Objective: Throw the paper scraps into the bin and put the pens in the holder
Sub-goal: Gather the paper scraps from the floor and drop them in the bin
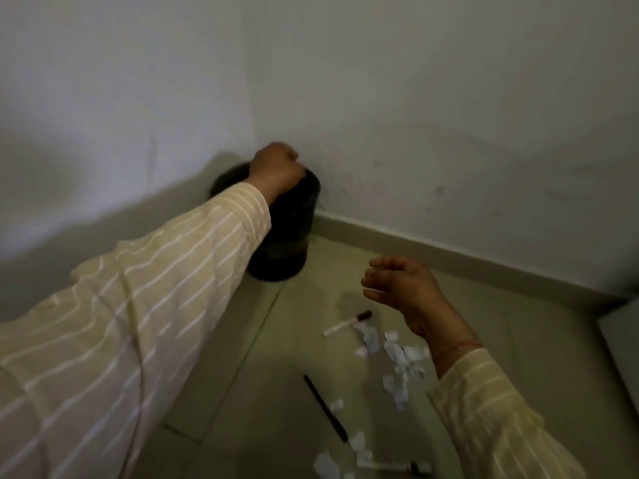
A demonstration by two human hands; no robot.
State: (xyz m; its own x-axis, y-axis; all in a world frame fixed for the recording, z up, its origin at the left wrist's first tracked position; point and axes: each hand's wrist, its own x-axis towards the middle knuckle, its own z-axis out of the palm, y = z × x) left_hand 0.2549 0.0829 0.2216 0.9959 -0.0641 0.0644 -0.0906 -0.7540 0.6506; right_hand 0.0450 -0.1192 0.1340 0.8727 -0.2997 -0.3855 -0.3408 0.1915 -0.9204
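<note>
A dark round bin (290, 236) stands on the floor in the corner of the room. My left hand (276, 171) hovers over its mouth with the fingers curled into a fist; whether anything is inside the fist is hidden. My right hand (397, 288) hangs open above the floor with nothing in it. Below it lie several white paper scraps (397, 354), a white marker with a dark cap (345, 324), a thin black pen (325, 407) and another white marker (394, 465) at the bottom edge. No holder is in view.
Two pale walls meet behind the bin, with a skirting board (449, 254) along the right wall. The floor is pale tile. A light flat edge (622, 347) juts in at the far right.
</note>
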